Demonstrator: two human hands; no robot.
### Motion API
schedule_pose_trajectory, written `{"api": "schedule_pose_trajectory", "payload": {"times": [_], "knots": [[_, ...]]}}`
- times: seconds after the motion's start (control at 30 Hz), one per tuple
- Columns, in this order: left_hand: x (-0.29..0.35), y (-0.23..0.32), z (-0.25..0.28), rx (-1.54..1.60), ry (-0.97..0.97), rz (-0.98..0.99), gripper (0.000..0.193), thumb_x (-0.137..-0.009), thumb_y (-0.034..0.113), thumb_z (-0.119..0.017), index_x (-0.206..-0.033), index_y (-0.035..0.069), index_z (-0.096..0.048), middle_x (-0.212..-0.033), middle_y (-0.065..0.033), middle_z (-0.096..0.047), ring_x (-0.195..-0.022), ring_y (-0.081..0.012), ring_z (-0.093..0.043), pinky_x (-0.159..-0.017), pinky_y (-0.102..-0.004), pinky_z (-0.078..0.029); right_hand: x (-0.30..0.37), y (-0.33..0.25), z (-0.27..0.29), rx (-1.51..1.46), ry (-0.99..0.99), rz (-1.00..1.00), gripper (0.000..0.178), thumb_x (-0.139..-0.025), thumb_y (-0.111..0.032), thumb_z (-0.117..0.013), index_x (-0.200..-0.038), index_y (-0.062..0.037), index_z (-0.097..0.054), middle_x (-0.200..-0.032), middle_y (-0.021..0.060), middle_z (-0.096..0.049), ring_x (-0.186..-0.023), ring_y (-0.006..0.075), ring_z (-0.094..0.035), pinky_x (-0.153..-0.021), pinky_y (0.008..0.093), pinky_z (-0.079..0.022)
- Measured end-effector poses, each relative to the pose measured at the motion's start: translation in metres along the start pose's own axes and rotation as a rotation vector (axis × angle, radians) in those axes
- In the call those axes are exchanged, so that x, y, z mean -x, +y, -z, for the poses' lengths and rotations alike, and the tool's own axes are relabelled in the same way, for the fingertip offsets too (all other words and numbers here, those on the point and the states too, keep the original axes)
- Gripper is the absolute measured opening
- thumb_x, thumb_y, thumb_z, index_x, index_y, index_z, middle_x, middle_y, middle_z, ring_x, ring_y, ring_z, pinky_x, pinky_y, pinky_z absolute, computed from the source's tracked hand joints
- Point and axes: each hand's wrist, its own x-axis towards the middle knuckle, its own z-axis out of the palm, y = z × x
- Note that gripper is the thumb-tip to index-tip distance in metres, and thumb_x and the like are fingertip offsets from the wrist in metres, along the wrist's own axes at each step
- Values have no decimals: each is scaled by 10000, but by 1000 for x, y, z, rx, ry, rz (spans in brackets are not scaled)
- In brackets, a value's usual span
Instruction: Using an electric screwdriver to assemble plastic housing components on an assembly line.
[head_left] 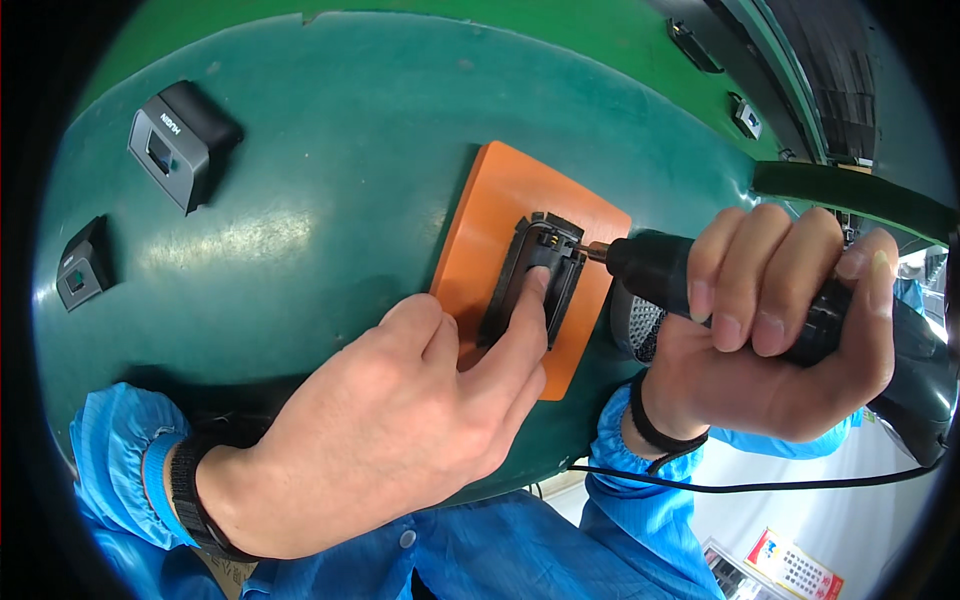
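Observation:
An orange board (560,190) lies at the middle of the green table, with a long black plastic housing (516,272) set in a dark recess on it. My left hand (390,430) reaches across the board's near edge. Its index fingertip presses on the housing, while the other fingers are bent and partly hidden. Wrapped in my right hand (785,310) is a black electric screwdriver (648,268), held nearly level. The screwdriver's bit meets the far right end of the housing, by small brass-coloured parts. Whether a screw sits at the tip I cannot tell.
Two grey-and-black devices (178,145) (82,268) stand on the table's left side. A round dish (640,325) with small metal pieces sits under the screwdriver. A black cable (760,488) runs at lower right. More dark devices (692,45) lie beyond the table, near a green bar (850,190).

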Motion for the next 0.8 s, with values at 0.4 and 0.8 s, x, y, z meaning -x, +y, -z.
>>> {"api": "schedule_pose_trajectory", "payload": {"times": [0.4, 0.8], "knots": [[-2, -3, 1, 7, -16, 0, 88, -806, 115, -639, -857, 62, -688, -1252, -121, -694, -557, -122, -453, -565, -242, -395, 2, 10, -3, -29, -85, -11, 256, -1058, -241, -296, -950, -94, -476, -574, -13, -382, -443, 99, -351, -446, 289, -350], [-9, -8, 19, 93, -184, -7, 447, -702, 180, -762, -1087, -30, -681, -1408, -179, -579, -608, -157, -513, -627, -291, -454, -6, -40, 67, 75, 75, 49, 229, -989, -239, -446, -890, -66, -559, -586, -20, -431, -471, 83, -397, -473, 256, -360]]}}
